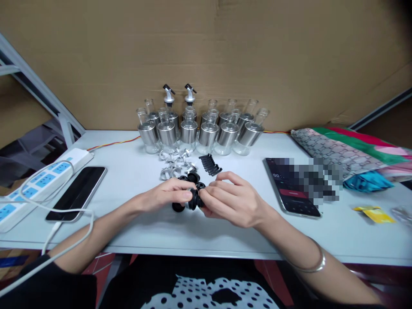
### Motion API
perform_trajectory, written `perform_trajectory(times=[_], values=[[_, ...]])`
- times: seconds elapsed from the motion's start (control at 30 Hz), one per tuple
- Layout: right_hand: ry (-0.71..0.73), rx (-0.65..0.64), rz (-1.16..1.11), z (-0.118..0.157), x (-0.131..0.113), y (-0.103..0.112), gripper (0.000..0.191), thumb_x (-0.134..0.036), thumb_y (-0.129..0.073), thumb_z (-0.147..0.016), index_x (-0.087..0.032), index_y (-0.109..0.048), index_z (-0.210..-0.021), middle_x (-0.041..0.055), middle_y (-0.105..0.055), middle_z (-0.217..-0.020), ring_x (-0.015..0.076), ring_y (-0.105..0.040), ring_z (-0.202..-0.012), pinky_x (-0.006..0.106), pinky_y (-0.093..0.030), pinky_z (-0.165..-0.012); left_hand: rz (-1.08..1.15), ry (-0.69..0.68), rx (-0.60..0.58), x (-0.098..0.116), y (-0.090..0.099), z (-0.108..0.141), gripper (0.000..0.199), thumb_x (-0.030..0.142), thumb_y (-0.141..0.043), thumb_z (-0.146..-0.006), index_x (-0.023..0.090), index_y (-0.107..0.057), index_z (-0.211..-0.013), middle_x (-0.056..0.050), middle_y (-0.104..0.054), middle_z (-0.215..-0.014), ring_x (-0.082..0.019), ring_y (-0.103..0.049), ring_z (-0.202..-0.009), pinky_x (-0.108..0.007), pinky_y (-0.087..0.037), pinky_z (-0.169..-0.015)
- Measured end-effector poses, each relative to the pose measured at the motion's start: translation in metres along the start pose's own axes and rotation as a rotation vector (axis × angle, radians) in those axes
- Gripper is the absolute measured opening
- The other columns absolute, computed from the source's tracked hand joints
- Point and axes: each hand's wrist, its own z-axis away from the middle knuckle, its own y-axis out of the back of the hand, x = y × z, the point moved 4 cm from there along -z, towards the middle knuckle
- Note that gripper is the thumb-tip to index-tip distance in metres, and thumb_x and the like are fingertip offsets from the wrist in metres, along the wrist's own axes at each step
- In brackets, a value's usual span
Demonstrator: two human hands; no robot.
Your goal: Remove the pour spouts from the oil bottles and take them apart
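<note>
One white power strip [41,184] lies at the far left of the surface [225,243], and beside it I see a dark-screened phone [79,191] with a white cable [88,229] looping across it. Further right, along the cardboard wall [112,64], stand glass bottles [189,131] with metal sleeves, six in front and about six behind. Their clear necks and bases show, but I cannot tell whether any liquid is in them. Two at the back have pourer spouts [169,95] upright at their mouths, silver with black levers. In front of the bottles, loose silver parts [178,163] lie heaped.

My left hand [165,195] is clamped, thumb against fingers, on a black stopper [193,201] held just over the surface's middle. Loose black stoppers [193,177] lie around it. Slim black pieces [210,165] sit in a row nearby, and my right hand [233,201] has its fingers closed on the held stopper's right side.

To the right rest a lit phone [289,189], a patterned bundle [337,150] whose contents I cannot tell, and a yellow packet [378,214].
</note>
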Motion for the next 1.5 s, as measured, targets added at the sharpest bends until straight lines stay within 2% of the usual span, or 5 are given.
perform_trajectory(times=[0.27,0.43,0.7,1.23,1.5], values=[[-0.719,-0.305,-0.650,0.011,0.029,-0.019,0.017,-0.030,-0.061,-0.085,-0.017,-0.058,-0.095,0.0025,-0.068,-0.083,0.0138,-0.063,-0.075,0.025,-0.048,-0.068,-1.102,-0.505,0.324,0.007,0.006,0.003,0.038,0.049,-0.045,-0.091,0.012,-0.053,-0.099,-0.007,-0.065,-0.082,-0.018,-0.057,-0.076,-0.035,-0.039,-0.082],[-0.827,-0.311,-0.782,0.010,0.025,-0.020,0.011,-0.027,-0.058,-0.087,-0.017,-0.061,-0.090,0.0011,-0.067,-0.078,0.0121,-0.062,-0.070,0.023,-0.047,-0.065,-1.197,-0.587,0.365,0.011,0.002,0.005,0.038,0.050,-0.041,-0.093,0.014,-0.052,-0.097,-0.006,-0.066,-0.083,-0.017,-0.058,-0.074,-0.035,-0.036,-0.082],[-0.930,-0.198,-0.845,0.009,0.024,-0.021,0.008,-0.022,-0.061,-0.082,-0.017,-0.064,-0.086,0.0016,-0.070,-0.079,0.0124,-0.063,-0.072,0.023,-0.048,-0.068,-0.948,-0.434,0.302,0.012,0.009,0.003,0.044,0.054,-0.034,-0.093,0.015,-0.053,-0.093,-0.003,-0.059,-0.077,-0.017,-0.052,-0.072,-0.036,-0.031,-0.084],[-0.413,-0.011,-0.502,0.005,0.015,-0.017,0.011,-0.017,-0.056,-0.087,-0.016,-0.057,-0.098,0.0064,-0.069,-0.088,0.0162,-0.063,-0.080,0.033,-0.051,-0.073,-0.319,-0.141,0.205,-0.002,0.014,-0.001,0.045,0.057,-0.039,-0.088,0.016,-0.056,-0.081,-0.001,-0.053,-0.078,-0.015,-0.049,-0.074,-0.027,-0.037,-0.072],[-0.349,-0.021,-0.443,0.004,0.013,-0.016,0.010,-0.011,-0.052,-0.087,-0.015,-0.055,-0.096,0.0081,-0.066,-0.087,0.0172,-0.060,-0.080,0.033,-0.051,-0.069,-0.141,-0.066,0.206,-0.009,0.015,-0.003,0.035,0.049,-0.046,-0.085,0.015,-0.053,-0.079,0.001,-0.049,-0.074,-0.013,-0.044,-0.070,-0.025,-0.035,-0.067]])
